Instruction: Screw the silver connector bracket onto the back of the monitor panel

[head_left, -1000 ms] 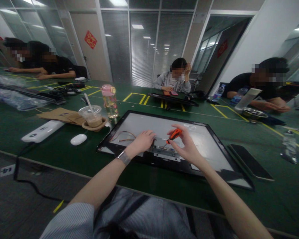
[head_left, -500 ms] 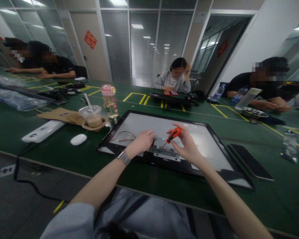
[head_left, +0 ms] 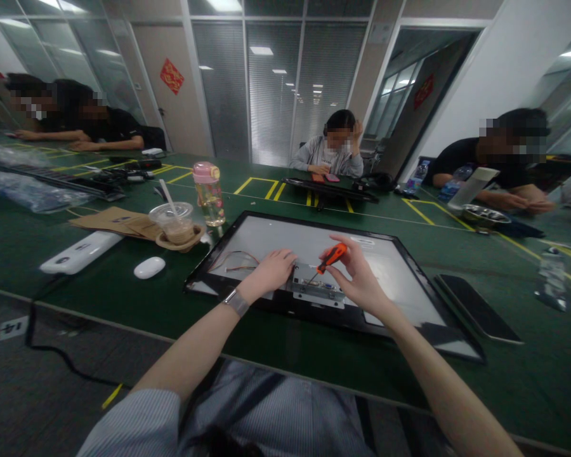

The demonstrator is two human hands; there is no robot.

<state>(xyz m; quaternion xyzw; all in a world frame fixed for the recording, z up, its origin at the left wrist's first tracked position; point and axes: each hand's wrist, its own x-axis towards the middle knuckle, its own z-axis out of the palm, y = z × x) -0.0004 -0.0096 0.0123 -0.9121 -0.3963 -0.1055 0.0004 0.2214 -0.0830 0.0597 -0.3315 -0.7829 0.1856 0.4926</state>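
Observation:
A large flat display panel [head_left: 261, 235] with a black frame lies on the green table, its pale back facing up. At its near edge sits a metal bracket [head_left: 318, 296] with connector ports. My right hand [head_left: 359, 276] is closed around the orange-and-black handle of a screwdriver [head_left: 332, 257]. The shaft slants down to the left, its tip at the bracket's port area; I cannot make out a screw there. My left hand [head_left: 273, 271] rests on the panel with fingers stretched toward the bracket's left end, the fingertips touching it. Thin cables [head_left: 233, 260] lie left of this hand.
Left of the panel are a white mouse [head_left: 149, 267], a plastic cup [head_left: 172, 222] in a cardboard holder, a pink-lidded bottle [head_left: 208, 193] and a white device [head_left: 80, 252]. A dark slab [head_left: 478, 308] lies to the right. Several people sit across the table.
My right hand and the screwdriver have shifted very slightly, the handle tilting a little. My left hand and the panel stay in place.

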